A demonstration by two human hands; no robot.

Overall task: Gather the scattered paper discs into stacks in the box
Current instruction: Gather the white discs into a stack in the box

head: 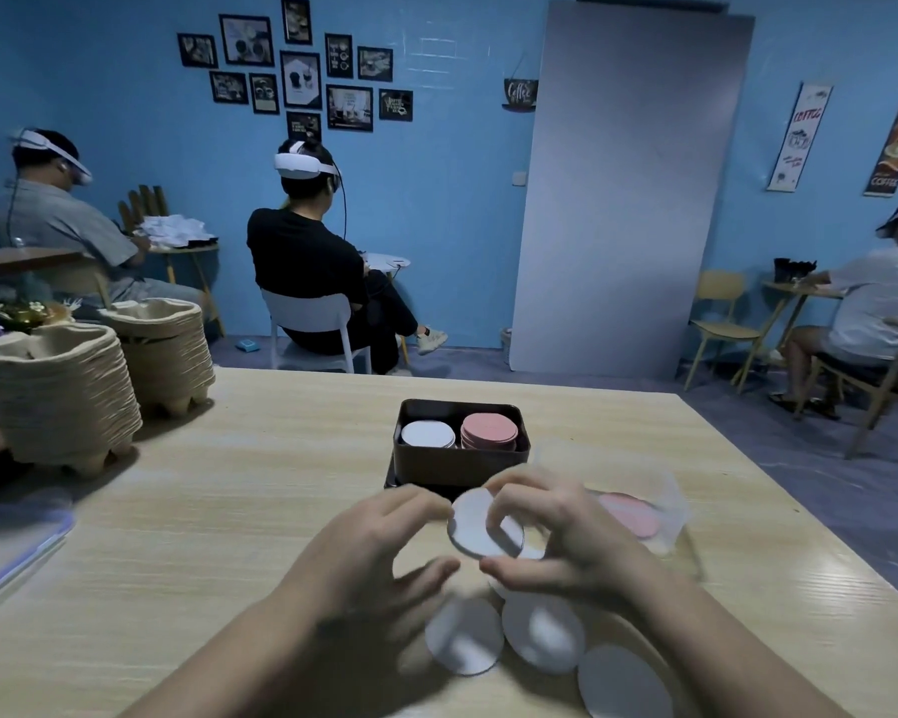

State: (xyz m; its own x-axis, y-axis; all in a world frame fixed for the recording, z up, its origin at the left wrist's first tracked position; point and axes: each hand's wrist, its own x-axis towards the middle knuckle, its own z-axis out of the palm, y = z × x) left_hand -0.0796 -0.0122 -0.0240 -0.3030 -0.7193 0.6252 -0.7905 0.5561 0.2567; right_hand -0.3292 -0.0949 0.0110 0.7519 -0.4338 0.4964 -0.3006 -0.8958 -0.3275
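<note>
The pale wood-grain table (229, 510) bears a dark brown rectangular box (457, 461) near its middle. It seems to stand on a flat black piece, though little of that shows. Two tall stacks of beige moulded-pulp cup trays (58, 401) stand at the far left. Several loose white round paper discs (465, 637) lie side by side at the near edge. Right of the box lies a crumpled clear plastic wrapper (664, 505) with pink paper discs (631, 515) in it — and a flat clear plastic piece (11, 536) rests at the left edge.

Box (460, 466) holding white stack (427, 436), pink stack (489, 430), white discs (465, 637) scattered in front
</note>
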